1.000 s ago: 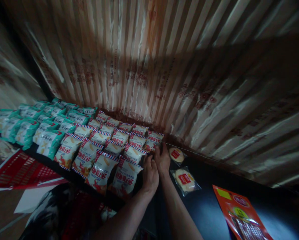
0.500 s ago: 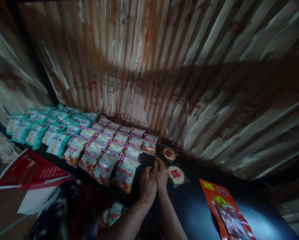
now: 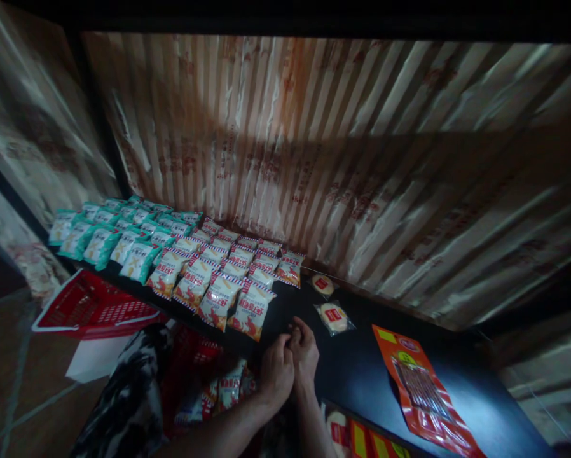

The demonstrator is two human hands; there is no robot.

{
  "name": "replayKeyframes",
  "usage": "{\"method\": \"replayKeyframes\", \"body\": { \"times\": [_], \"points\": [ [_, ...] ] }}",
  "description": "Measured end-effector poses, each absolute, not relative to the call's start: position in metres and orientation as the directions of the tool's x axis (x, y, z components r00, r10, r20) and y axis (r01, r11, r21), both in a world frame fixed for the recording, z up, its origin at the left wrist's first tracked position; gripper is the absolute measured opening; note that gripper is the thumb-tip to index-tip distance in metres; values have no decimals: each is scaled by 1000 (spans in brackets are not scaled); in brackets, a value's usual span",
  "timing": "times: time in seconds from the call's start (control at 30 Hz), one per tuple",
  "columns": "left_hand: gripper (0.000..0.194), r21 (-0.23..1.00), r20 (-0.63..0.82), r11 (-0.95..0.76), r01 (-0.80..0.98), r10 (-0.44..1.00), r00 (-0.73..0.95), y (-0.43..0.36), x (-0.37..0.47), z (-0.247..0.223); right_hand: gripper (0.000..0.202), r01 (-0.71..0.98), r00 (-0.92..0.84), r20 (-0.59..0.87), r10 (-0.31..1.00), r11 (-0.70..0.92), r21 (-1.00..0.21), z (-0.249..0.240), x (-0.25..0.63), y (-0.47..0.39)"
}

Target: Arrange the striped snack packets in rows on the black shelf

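Striped-edge snack bags (image 3: 232,268), glossy, plump and pillow-shaped, stand in slanting rows on a black shelf (image 3: 347,372), just beyond a person's 2 bare hands. Nearest the camera, a black-and-white patterned trouser leg (image 3: 128,394) bends beside dimly lit packets (image 3: 229,387) below the shelf's front edge. To the left, a red plastic basket (image 3: 95,308) shows its perforated side and pale rim.

Above that edge, the left hand (image 3: 276,367) and right hand (image 3: 305,351) touch, fingers loosely curled inward; whether they enclose anything cannot be told. The front 4 striped bags tilt back, their long axes slanting up and rightward in view, upper ends toward the wall. A strip of smooth shelf separates the nearest bag from the hands, and broader black surface opens to their right, around a flat, shiny orange pack (image 3: 421,388).

Farther back, 2 clear wrappers hold pale, round discs (image 3: 328,299) beside the rows. Teal bags (image 3: 123,235) crowd the left end. Behind all rises a ridged, wrinkled tan wall covering (image 3: 285,140).
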State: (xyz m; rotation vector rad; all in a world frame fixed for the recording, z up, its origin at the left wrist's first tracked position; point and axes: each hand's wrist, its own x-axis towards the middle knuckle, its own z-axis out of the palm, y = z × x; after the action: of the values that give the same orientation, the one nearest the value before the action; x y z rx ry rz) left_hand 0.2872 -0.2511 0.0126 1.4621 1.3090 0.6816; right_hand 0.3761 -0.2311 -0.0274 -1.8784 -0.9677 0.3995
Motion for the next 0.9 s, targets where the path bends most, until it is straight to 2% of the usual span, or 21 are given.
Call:
{"method": "replayKeyframes", "body": {
  "times": [0.13,0.43,0.57,0.7,0.8,0.9],
  "points": [
    [42,939,-100,-15,344,944,315,-273,256,-2,43,492,612,206,763,-164,-855,-36,354,-258],
    [38,941,1,-136,309,917,400,-309,182,-40,32,539,537,281,795,-67,-840,-69,289,-306],
    [33,916,-90,-102,388,890,447,-309,155,-50,31,575,490,252,834,-93,-813,-94,269,-312],
    [31,831,-289,-5,557,850,440,-302,141,-62,33,630,405,106,908,-193,-752,-113,257,-313],
    [26,718,-437,62,693,815,380,-293,137,-73,33,688,327,-11,945,-246,-683,-120,251,-312],
    [24,649,-498,113,753,810,309,-285,133,-83,32,724,244,-71,967,-230,-650,-127,245,-312]
  ]
}}
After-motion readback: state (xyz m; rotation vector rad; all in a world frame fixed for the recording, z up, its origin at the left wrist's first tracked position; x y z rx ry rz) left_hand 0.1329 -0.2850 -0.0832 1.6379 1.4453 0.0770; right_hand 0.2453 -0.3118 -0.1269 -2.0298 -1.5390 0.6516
